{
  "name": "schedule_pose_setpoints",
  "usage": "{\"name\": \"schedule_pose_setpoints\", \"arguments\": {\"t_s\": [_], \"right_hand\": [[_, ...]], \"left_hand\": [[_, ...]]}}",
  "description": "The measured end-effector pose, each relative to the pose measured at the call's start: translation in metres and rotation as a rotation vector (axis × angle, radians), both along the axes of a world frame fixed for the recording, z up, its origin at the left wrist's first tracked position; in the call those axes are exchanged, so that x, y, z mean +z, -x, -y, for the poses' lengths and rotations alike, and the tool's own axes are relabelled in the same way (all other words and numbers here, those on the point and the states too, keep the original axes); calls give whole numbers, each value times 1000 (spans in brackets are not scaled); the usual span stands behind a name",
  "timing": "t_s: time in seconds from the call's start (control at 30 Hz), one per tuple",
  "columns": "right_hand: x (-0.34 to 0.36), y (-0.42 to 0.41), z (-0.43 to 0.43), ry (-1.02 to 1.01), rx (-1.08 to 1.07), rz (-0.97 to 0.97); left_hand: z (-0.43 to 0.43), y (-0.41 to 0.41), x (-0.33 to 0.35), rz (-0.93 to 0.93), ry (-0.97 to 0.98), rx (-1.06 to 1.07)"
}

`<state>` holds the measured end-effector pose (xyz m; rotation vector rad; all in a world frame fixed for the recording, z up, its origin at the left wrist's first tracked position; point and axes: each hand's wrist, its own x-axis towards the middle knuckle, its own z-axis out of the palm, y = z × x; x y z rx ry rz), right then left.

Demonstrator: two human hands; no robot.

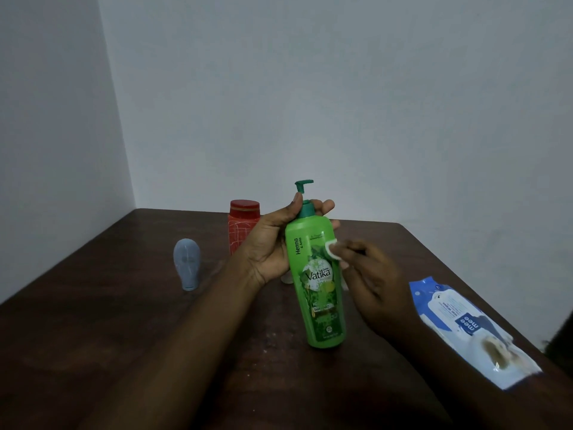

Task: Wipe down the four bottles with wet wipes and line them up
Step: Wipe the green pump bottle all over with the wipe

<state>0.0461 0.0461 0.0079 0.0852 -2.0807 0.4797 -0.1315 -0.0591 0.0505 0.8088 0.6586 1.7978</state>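
Left hand point(273, 243) fingers wrap glossy green pump bottle point(319, 283); right hand point(369, 274) fingers pinch folded white wipe point(332, 249).

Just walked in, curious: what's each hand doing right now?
Left hand: closed around the green bottle, holding it up near the neck.
Right hand: fingers pinched on a white wipe, pressed to the bottle's front.

Green pump bottle point(319, 283): "Vatika" label, dark green pump, nearly upright, held above the table.
Red bottle point(243, 225): patterned body, red cap, upright at the rear.
Pale blue bottle point(187, 263): rounded top, upright, left of the others.
White wipe point(332, 250): small wad pressed on the green bottle's upper right side.
Wipe pack point(471, 330): blue-white, flat, far right.
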Motion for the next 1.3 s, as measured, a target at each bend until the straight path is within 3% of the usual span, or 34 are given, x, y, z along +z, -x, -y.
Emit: {"name": "schedule_pose_setpoints", "arguments": {"t_s": [0.13, 0.27, 0.5, 0.8, 0.93, 1.03, 1.2, 1.3], "right_hand": [[20, 14, 4, 115, 26, -75], [9, 4, 3, 78, 25, -43], [-38, -41, 3, 1, -79, 179], [-51, -73, 6, 212, -33, 455], [-36, -52, 10, 412, -177, 378], [-7, -28, 22, 485, -114, 246], [28, 11, 38, 308, -73, 86], [27, 24, 42, -3, -134, 85]], "left_hand": [[0, -4, -1, 20, -9, -22], [0, -5, -1, 25, -15, -30], [-2, 0, -5, 75, -14, 15], [-5, 0, -6, 102, -11, 45], [-6, -1, -6, 102, -32, 33], [-6, 0, -7, 96, -33, 44], [-4, -3, -6, 74, -21, 30], [-3, -4, -5, 74, -25, 26]]}}
